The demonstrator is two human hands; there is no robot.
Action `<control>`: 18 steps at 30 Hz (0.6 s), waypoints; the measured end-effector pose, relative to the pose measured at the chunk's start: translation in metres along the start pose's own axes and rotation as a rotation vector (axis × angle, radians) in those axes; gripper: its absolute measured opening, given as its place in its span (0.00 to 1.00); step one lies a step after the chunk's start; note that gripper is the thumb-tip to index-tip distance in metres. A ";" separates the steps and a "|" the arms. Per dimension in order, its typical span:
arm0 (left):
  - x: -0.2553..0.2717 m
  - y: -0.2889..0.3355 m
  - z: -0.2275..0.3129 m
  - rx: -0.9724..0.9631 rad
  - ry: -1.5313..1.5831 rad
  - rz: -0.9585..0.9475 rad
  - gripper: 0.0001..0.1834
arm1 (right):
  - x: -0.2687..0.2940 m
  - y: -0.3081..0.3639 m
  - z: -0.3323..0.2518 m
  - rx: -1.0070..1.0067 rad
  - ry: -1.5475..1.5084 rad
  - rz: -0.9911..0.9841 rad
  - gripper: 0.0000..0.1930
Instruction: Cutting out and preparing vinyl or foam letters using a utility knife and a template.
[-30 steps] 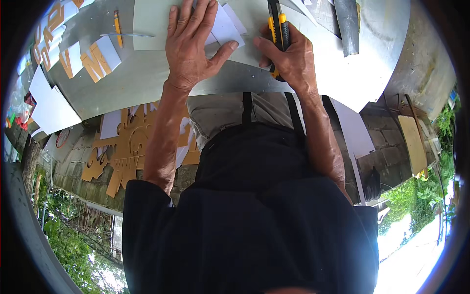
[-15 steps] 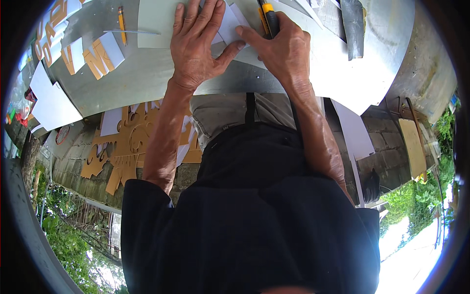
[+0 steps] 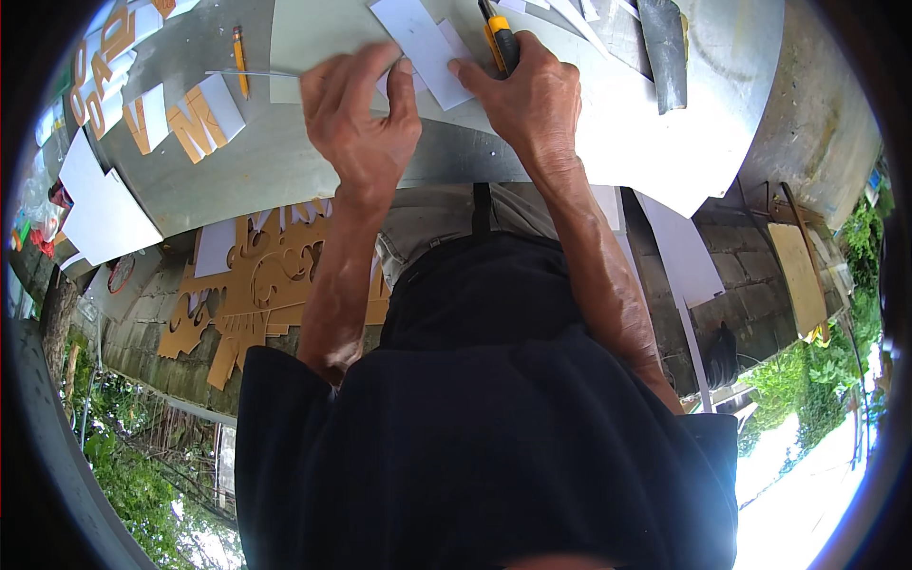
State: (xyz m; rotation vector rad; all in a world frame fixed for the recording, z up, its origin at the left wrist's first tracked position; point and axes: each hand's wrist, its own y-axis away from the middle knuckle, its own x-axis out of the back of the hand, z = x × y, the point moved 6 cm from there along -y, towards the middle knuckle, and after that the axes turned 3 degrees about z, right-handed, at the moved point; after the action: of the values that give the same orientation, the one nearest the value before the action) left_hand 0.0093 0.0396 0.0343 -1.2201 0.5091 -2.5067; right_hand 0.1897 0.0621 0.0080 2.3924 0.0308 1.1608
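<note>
Steadying white strip (image 3: pixel 425 52), seemingly; right hand (image 3: pixel 532 100) clamped around cutter (image 3: pixel 499 40), thumb at strip's edge; left hand (image 3: pixel 361 123) blurred, fingers curled, grip unclear. Next move probably needs firm left hold.

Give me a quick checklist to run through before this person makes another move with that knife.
1. Knife in hand: ok. The right hand grips the yellow-and-black utility knife.
2. Blade tip in sight: not ok. The knife's far end runs to the picture's upper edge.
3. White rectangular piece held down by the left hand: cannot tell. That hand is blurred, its fingers curled near the piece.
4. Pencil away from the knife: ok. It lies on the left, beyond the left hand.
5. Cut letter M away from the knife: ok. It lies further left than the pencil.
</note>
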 end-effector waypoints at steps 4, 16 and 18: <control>-0.004 0.009 0.015 0.000 0.071 -0.248 0.23 | 0.000 0.000 -0.001 0.008 0.025 0.000 0.26; -0.019 0.019 0.027 -0.175 -0.101 -0.485 0.24 | 0.001 -0.002 -0.001 0.057 0.051 0.022 0.26; -0.020 0.019 0.030 -0.172 -0.109 -0.493 0.24 | 0.002 -0.003 -0.002 0.057 0.043 0.017 0.26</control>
State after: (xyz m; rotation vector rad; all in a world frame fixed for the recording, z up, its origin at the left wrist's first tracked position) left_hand 0.0476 0.0258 0.0299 -1.7156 0.4468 -2.8138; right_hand 0.1902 0.0659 0.0091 2.4217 0.0583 1.2346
